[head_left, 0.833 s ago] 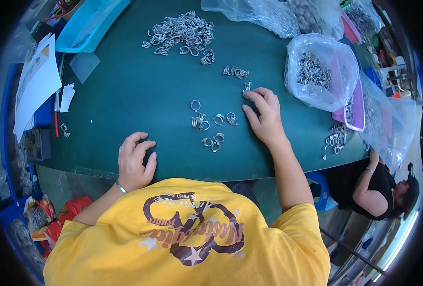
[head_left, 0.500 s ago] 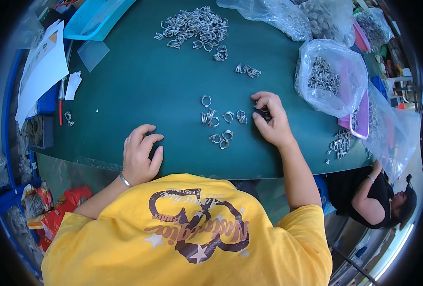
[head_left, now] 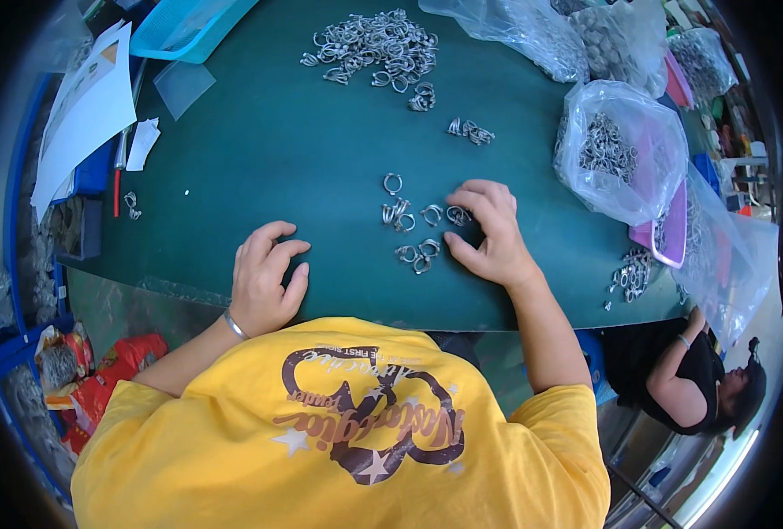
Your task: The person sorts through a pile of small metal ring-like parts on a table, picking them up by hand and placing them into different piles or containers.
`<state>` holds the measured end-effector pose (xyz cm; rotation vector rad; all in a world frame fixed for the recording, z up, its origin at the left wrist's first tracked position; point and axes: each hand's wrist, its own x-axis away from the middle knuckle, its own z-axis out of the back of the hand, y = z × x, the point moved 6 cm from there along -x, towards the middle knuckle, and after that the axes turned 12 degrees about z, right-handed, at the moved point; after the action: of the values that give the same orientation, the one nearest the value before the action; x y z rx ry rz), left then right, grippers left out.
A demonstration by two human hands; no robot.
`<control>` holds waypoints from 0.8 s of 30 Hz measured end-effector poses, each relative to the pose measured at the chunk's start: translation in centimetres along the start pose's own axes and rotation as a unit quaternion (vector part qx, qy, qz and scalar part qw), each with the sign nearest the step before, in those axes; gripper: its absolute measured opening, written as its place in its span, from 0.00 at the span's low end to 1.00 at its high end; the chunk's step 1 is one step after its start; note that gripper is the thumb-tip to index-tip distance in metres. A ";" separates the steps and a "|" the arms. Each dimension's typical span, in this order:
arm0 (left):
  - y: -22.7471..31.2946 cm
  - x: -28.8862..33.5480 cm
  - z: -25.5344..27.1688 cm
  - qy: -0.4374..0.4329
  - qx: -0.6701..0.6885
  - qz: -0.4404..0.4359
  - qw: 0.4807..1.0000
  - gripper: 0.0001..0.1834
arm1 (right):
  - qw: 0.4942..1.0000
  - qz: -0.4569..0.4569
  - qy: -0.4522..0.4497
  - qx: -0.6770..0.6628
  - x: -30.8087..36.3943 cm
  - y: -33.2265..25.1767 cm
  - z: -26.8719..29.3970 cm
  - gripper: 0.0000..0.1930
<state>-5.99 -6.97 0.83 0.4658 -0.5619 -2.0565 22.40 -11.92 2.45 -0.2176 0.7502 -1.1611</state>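
On the green table my left hand (head_left: 265,278) rests near the front edge, its fingers loosely bent and apart, holding nothing. My right hand (head_left: 495,236) arches low over the table with thumb and fingers spread. Metal rings (head_left: 458,216) lie in the gap between that thumb and forefinger; whether they touch the skin I cannot tell. Just left of them is a lone ring (head_left: 431,214), then a small cluster of rings (head_left: 398,214). Another ring (head_left: 392,183) sits above that cluster, and a few rings (head_left: 421,254) lie nearer to me. My right palm is hidden.
A large heap of rings (head_left: 383,48) lies at the far side, with a smaller group (head_left: 471,131) nearer. To the right, a clear bag of rings (head_left: 607,145) sits in a pink basket (head_left: 671,225). A blue basket (head_left: 180,35) stands far left; a person (head_left: 687,379) is at right.
My right hand has shifted left and slightly down, bringing its open fingers around the rightmost rings. My left hand stays about where it was. The whole view has shifted slightly.
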 end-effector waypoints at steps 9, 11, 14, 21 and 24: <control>0.0 0.1 0.1 -0.003 0.004 0.004 1.000 0.11 | 0.989 0.068 0.056 0.116 0.9 -0.3 -1.0 0.10; 0.1 0.1 0.1 0.000 0.003 0.001 1.000 0.11 | 0.985 0.078 0.105 0.111 1.0 -0.2 -0.1 0.11; 0.0 0.1 0.1 0.009 0.007 0.000 1.000 0.12 | 0.961 0.036 0.185 0.201 0.8 1.9 4.7 0.10; 0.0 0.1 0.1 0.008 0.014 -0.004 1.000 0.11 | 0.832 -0.019 0.233 0.503 0.3 6.4 14.3 0.07; 0.0 0.1 0.0 0.008 0.009 0.000 1.000 0.12 | 0.897 0.065 0.218 0.380 -0.3 4.8 9.9 0.12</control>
<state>-6.07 -7.02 0.83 0.4933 -0.5718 -2.0469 32.25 -11.87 7.40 0.7612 0.6282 -1.3064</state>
